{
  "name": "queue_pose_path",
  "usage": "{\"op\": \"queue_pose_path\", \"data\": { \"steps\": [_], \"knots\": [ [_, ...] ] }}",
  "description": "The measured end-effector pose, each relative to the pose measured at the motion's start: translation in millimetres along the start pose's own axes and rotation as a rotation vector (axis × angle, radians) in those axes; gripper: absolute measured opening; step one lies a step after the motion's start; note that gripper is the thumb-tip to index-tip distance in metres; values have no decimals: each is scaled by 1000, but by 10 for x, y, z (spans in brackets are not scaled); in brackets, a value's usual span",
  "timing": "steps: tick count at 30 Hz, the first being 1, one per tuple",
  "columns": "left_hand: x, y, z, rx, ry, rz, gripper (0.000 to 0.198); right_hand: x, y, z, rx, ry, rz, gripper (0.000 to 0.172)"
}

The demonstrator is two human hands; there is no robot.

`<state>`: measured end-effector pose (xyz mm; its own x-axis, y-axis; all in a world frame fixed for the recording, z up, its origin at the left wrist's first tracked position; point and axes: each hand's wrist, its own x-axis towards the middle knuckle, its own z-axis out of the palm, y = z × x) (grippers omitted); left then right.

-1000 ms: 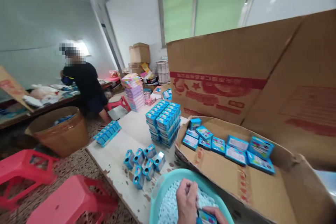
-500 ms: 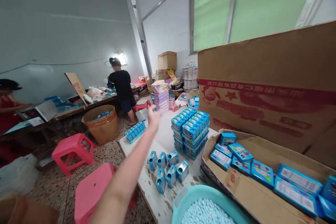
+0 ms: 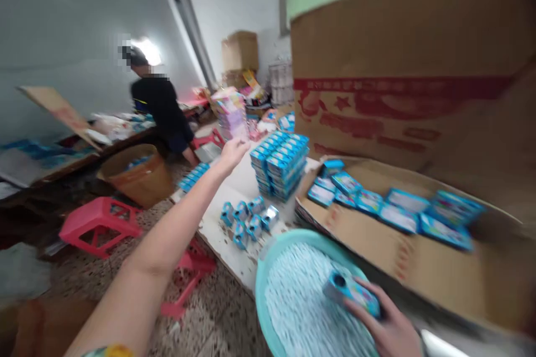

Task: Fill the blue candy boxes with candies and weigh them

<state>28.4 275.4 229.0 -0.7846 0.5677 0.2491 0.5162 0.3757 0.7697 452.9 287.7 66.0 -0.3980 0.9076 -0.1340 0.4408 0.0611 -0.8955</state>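
My right hand (image 3: 387, 318) grips a small blue box (image 3: 354, 293) with a dark round hole in its end. The box is held tilted over a turquoise basin (image 3: 263, 279) full of small pale-blue pellets (image 3: 299, 290). My left arm reaches far across the white table, and my left hand (image 3: 234, 156) hovers left of a stack of blue boxes (image 3: 278, 164). Its fingers are stretched out, somewhat blurred, with nothing visible in them. Several loose boxes (image 3: 247, 220) with holes stand between the stack and the basin. A row of blue boxes (image 3: 194, 177) lies at the table's left edge.
An open cardboard carton (image 3: 368, 234) with blue boxes lies to the right, before a tall carton wall (image 3: 402, 56). Red stools (image 3: 98, 223) and a round carton bin (image 3: 138, 178) stand on the floor at left. Another person (image 3: 157, 106) stands beyond.
The view has tilted down and turned right. My right hand has come into view holding a blue box over the basin. My left arm stays stretched out, its hand now nearer the box stack.
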Motion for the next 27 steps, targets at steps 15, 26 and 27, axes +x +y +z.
{"op": "queue_pose_path", "data": {
  "steps": [15,26,27],
  "knots": [
    [-2938,-713,2379,394,-672,47,36,-45,-22,-264,116,44,-205,37],
    [-2932,-699,1957,-155,-489,-399,35,-43,156,-182,67,20,-206,35],
    [-2912,-589,1888,-329,-462,-491,36,-49,159,-158,66,13,-218,36]
  ]
}}
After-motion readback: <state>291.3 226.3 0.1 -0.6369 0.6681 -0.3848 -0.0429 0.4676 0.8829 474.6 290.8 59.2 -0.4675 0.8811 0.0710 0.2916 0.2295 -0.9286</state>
